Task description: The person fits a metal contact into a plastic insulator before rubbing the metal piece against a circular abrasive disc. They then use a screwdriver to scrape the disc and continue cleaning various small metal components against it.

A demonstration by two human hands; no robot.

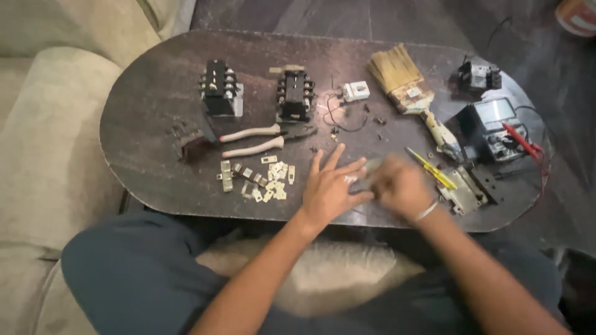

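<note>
Head view, looking down on dark oval table (155, 111).

- L hand (329, 189): flat-ish over table's near edge, fingers (335, 158) spread and extended, not gripping; thumb side meets R hand.
- R hand (400, 186): motion-blurred, looks loosely curled; can't tell if it holds anything. Silver bangle (426, 212) at wrist.
- Small pale item (351, 180) between the two hands, at L fingertips; too blurred to identify.
- Metal plates, small, brass-coloured (261, 180): loose cluster just left of L hand, on table.
- Pliers, pale handles (254, 139): behind plates, jaws pointing right.
- Black contactor blocks, 2 pcs: one (218, 88) back left, one (294, 94) back centre, upright, apart.
- Dark brown part (194, 146): left of plier handles.
- White square part (356, 91) w/ thin black wire (341, 121), right of centre block.
- Paintbrush, wide, tan bristles (400, 77): lies diagonally, handle toward R hand.
- Screwdriver, yellow (431, 169): just right of R hand.
- Grey metal bracket (464, 192): near edge, beside screwdriver.
- Multimeter (495, 124) w/ red probe (520, 139): far right.
- Small black unit (479, 75): back right.
- Cream sofa (56, 124): left of table.
</note>
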